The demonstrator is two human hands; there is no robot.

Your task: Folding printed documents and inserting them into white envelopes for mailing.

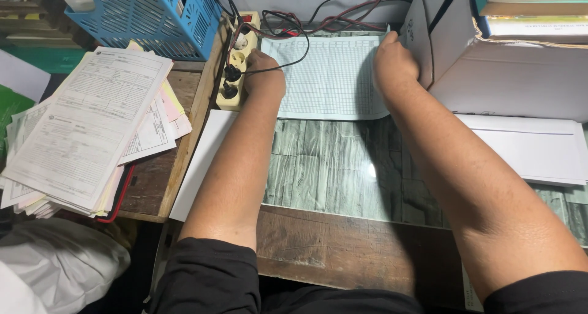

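Pressing a ruled ledger sheet (331, 75) flat: left hand (264, 74) & right hand (394, 63), both loosely curled, beside power strip (236, 66).

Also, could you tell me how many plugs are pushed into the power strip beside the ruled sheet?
3: one white plug near the strip's far end, and two black plugs nearer the person, by the left hand. Tangled cables may hide another.
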